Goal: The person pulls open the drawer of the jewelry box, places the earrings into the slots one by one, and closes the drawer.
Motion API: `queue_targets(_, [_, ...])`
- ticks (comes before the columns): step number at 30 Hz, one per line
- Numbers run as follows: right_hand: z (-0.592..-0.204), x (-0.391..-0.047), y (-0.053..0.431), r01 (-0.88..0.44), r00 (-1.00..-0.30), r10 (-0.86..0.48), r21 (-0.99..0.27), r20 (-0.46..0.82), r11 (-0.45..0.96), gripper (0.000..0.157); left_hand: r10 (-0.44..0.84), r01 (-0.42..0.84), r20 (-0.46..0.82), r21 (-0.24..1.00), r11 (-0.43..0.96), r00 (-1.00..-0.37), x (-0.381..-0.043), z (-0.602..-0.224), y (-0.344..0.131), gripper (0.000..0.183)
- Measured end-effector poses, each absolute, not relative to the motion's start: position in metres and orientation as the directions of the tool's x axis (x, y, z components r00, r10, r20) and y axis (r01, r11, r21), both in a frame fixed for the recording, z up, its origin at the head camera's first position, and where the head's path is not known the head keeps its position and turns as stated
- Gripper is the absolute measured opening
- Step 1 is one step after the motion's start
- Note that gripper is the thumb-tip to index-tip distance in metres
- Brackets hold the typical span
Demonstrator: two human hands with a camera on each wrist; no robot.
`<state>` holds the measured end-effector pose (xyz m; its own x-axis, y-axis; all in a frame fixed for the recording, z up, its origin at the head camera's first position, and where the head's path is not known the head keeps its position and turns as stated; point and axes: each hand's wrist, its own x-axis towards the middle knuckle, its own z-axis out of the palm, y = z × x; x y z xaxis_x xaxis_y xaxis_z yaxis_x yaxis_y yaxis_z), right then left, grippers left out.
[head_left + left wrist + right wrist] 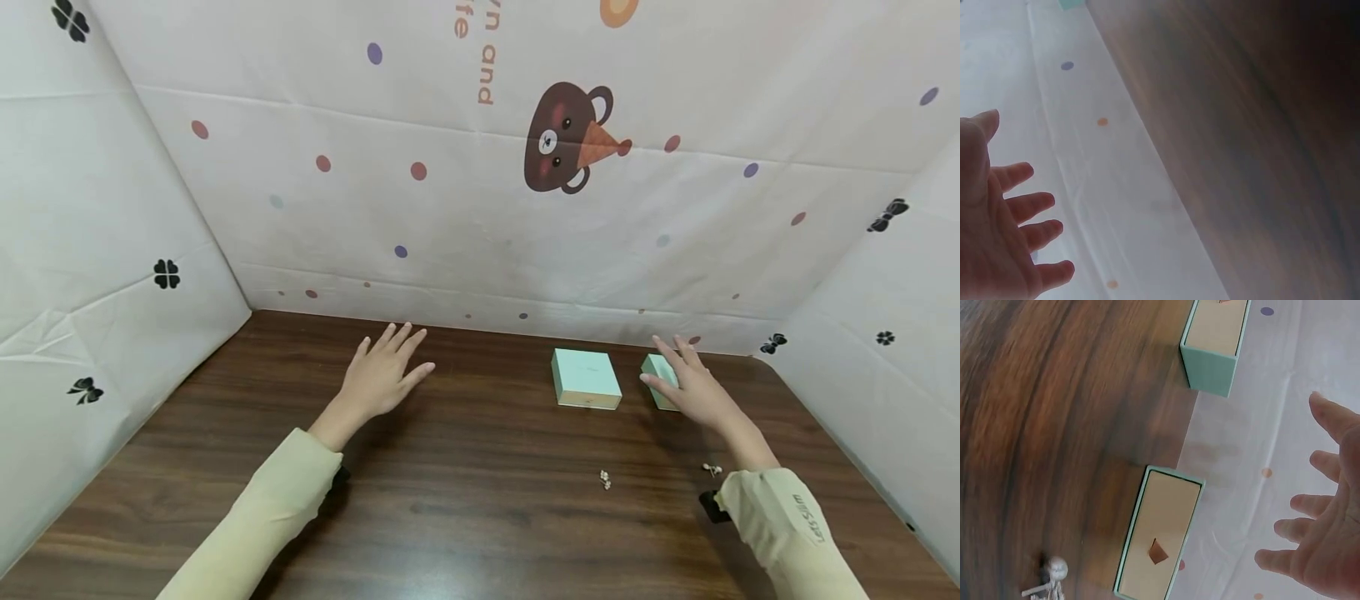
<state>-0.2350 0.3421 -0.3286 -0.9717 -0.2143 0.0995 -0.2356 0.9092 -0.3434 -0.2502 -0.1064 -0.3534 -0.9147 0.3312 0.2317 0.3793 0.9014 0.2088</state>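
Two pearly clusters, a left one point(604, 477) and a right one point(712, 470), lie nearer than the right fingers. The right hand point(697, 394) spreads its fingers wide, holding nothing, above the half-hidden mint box point(660, 365). The left hand point(375, 377), also splayed, holds nothing. Another mint box point(587, 375) sits between the hands, beyond the right thumb's tip.

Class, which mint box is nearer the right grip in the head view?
The right box, partly hidden behind the right grip; the left box shows uncovered.
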Motion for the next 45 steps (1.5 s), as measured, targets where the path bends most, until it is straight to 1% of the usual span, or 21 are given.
queue_targets(10, [-0.333,-0.241,0.334,-0.255,-0.967,-0.243,-0.39,0.081,0.885,0.076,0.364,0.412,0.217,0.253,0.875,-0.906,-0.261,-0.357,-0.066,0.059])
queue_targets(19, [-0.338,-0.245,0.333,-0.26,-0.965,-0.252,-0.407,0.074,0.876,0.075,0.396,0.437,0.192,0.281,0.855,-0.898,-0.262,-0.357,-0.037,0.059])
queue_targets(25, [-0.34,-0.247,0.331,-0.261,-0.964,-0.26,-0.43,0.064,0.864,0.074,0.408,0.443,0.175,0.303,0.844,-0.896,-0.262,-0.354,-0.02,0.058])
queue_targets(39, [-0.341,-0.253,0.321,-0.266,-0.961,-0.271,-0.473,0.059,0.84,0.072,0.475,0.513,0.194,0.327,0.794,-0.858,-0.262,-0.353,0.015,0.057])
queue_targets(45, [-0.341,-0.255,0.32,-0.278,-0.955,-0.292,-0.507,0.052,0.816,0.071,0.481,0.514,0.182,0.342,0.787,-0.857,-0.262,-0.353,0.028,0.055])
